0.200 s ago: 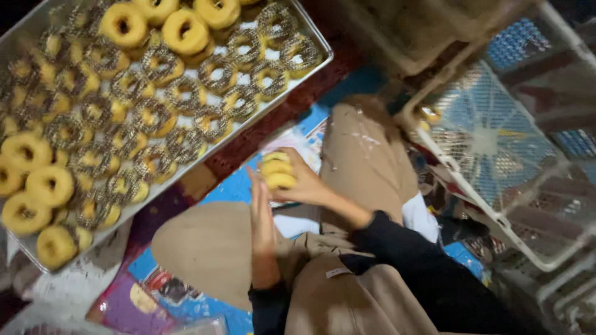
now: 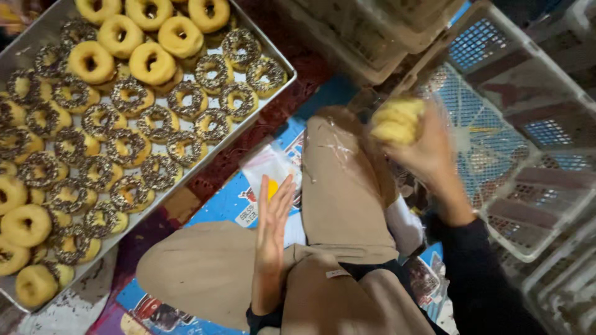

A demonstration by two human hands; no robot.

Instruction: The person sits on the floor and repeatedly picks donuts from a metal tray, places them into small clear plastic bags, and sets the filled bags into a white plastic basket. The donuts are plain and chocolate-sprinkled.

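Holding: right hand (image 2: 425,152), fingers closed around a clear bag of plain doughnuts (image 2: 397,121), raised beside the white slatted crate (image 2: 534,130). Left hand (image 2: 271,232): flat, fingers straight, holding nothing, on the far side of the knee from the crate. Metal tray (image 2: 282,65) of plain and sprinkled doughnuts (image 2: 186,99) lies well away from the crate. Risk, judged: the one-handed grip on slick plastic may slip, dropping the bag against the crate rim; squeezing may crush the doughnuts.
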